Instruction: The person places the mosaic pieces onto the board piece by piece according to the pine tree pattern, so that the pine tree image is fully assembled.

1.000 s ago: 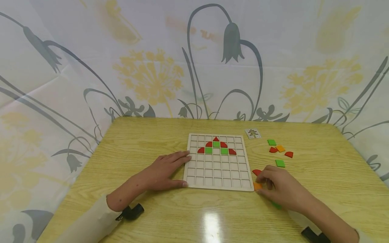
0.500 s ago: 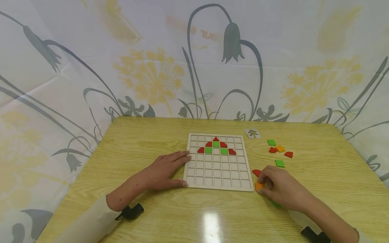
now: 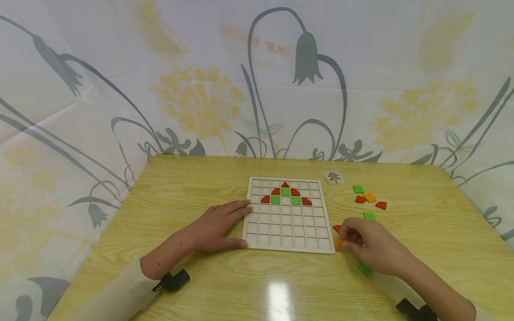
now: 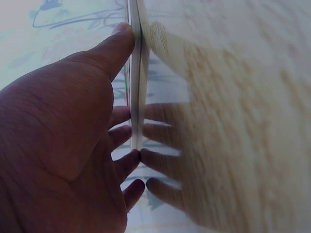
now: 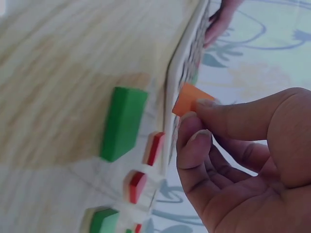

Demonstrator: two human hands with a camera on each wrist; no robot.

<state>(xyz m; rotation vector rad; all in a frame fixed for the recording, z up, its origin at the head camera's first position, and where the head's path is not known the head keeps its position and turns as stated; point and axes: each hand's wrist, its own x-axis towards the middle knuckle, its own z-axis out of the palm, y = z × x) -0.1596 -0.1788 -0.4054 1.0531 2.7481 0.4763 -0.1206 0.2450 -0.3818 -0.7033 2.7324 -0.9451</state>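
My right hand [image 3: 373, 245] pinches an orange square tile [image 5: 189, 99] between thumb and fingertips, just off the lower right corner of a pale wooden grid board [image 3: 287, 223]. In the right wrist view the tile is lifted off the table. Along the board's left edge rests my left hand [image 3: 218, 227], fingers spread, fingertips and thumb touching the rim. Red and green tiles form a stepped triangle in the board's upper rows, with a red triangle tile [image 3: 285, 184] at its top. A red quarter-round tile [image 3: 337, 228] lies partly behind my right fingers.
A green tile [image 3: 364, 269] lies below my right hand. Farther back on the right are another green tile [image 3: 358, 189], an orange tile [image 3: 370, 197] and red quarter-round tiles [image 3: 381, 205]. A small picture card [image 3: 333, 178] lies beyond the board's upper right corner.
The orange tile has come up from the table in my right hand's pinch. More of the green tile below that hand shows now. My left hand has stayed in place.
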